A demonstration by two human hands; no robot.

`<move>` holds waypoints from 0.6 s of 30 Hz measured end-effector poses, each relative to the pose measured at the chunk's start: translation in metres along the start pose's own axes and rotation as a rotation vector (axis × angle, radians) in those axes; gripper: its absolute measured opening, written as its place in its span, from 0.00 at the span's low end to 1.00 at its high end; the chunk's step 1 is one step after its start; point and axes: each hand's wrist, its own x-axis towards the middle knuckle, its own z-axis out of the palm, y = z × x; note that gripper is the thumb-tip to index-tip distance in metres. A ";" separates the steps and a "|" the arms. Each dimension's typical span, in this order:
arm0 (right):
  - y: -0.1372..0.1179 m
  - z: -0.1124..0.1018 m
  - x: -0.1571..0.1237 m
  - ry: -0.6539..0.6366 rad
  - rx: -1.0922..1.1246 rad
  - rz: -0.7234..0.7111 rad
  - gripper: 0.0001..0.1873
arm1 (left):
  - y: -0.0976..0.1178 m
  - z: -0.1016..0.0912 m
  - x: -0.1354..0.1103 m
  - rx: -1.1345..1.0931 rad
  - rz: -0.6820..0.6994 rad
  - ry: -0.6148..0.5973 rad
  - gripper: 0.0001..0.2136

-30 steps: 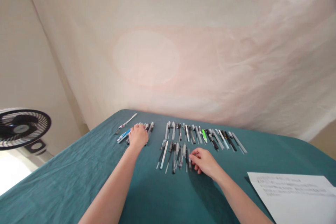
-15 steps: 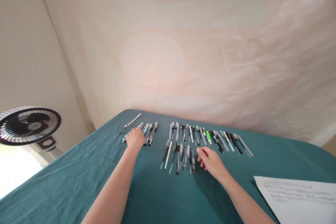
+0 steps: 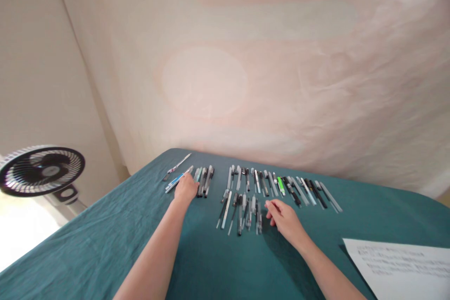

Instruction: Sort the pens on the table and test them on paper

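Note:
On the left of the table my left hand [image 3: 186, 190] rests with its back up, fingers bent down among pens and their tips hidden. Blue and white pens [image 3: 178, 179] lie at its left side. Touching or nearly touching its right side is a group of dark and pale green pens [image 3: 205, 182]. My right hand [image 3: 284, 218] hovers just right of the lower row of pens [image 3: 240, 213], fingers loosely curled and apart, with nothing seen in them. Those pens are mostly clear or black, with one white.
Behind runs a longer row of pens [image 3: 265, 183], including a bright green one [image 3: 281, 186]. A lone pen [image 3: 177, 166] lies at the far left. A printed sheet [image 3: 401, 262] is at the right front of the green cloth-covered table [image 3: 211, 262]. A fan [image 3: 42, 171] stands left.
My left hand has shifted slightly right, uncovering more of the blue and white pens. My right hand has stayed nearly in place. The view has tilted a little.

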 end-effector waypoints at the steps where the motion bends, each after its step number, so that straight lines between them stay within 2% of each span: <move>1: 0.000 0.000 0.000 -0.004 0.005 0.001 0.19 | -0.001 0.001 0.001 -0.011 -0.001 -0.003 0.18; 6: -0.001 -0.002 0.001 -0.003 0.034 0.007 0.18 | -0.001 -0.003 0.002 -0.081 -0.002 -0.018 0.13; 10: 0.000 -0.004 0.001 -0.004 0.065 0.054 0.18 | 0.009 -0.019 0.001 -0.199 0.052 -0.003 0.12; 14: 0.002 -0.005 0.002 -0.005 0.082 0.051 0.16 | 0.042 -0.037 -0.010 -0.411 0.170 -0.022 0.14; 16: 0.001 -0.005 0.003 -0.010 0.127 0.067 0.16 | 0.066 -0.039 -0.025 -0.549 0.243 -0.091 0.14; 18: -0.003 -0.008 0.004 -0.007 0.229 0.095 0.18 | 0.093 -0.034 -0.047 -0.695 0.298 -0.211 0.14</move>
